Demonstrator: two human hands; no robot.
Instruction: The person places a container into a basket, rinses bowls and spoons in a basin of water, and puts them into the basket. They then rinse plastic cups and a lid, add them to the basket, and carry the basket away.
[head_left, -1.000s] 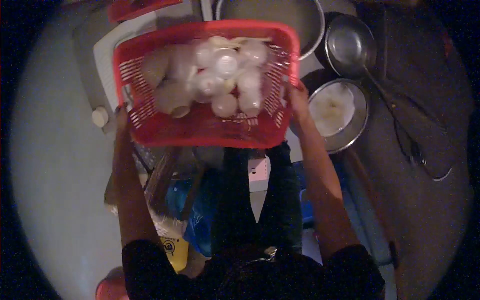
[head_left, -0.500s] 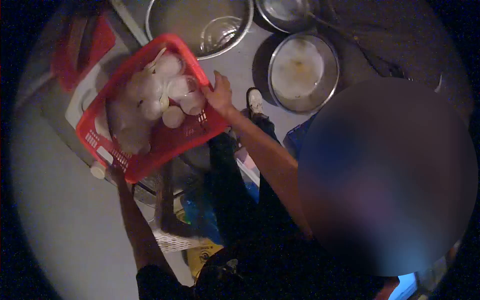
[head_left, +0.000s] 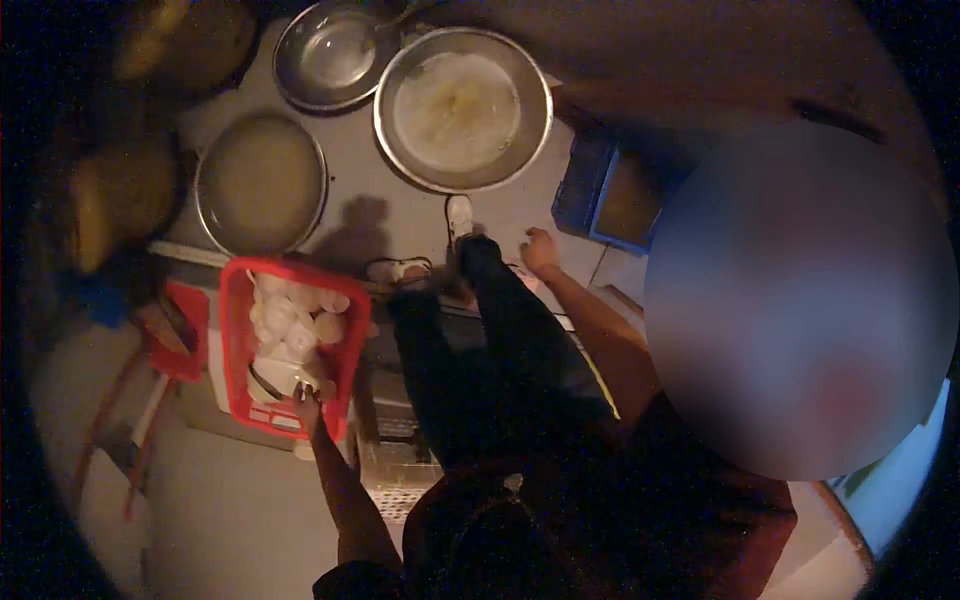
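Note:
A red plastic basket [head_left: 236, 345] holds several white, rounded cups or bowls [head_left: 290, 310] piled together. My left hand [head_left: 308, 388] reaches into the near end of the basket, with its fingers closed at a pale bowl-like piece [head_left: 270, 380]. Dim light and blur hide the exact grip. Out to the right, away from the basket, my right hand [head_left: 541, 252] hangs above the floor with loosely bent, parted fingers and nothing in it.
Metal basins stand on the floor: one with cloudy liquid [head_left: 262, 185], a shiny one [head_left: 340, 60] and a large one with pale contents [head_left: 460, 110]. A blue crate [head_left: 625, 195] is at the right. A red chair-like object [head_left: 180, 330] stands left of the basket.
The basket, earlier held by both hands, now sits lower and turned more upright in view. My right hand has let go and moved right; my left hand has moved inside the basket.

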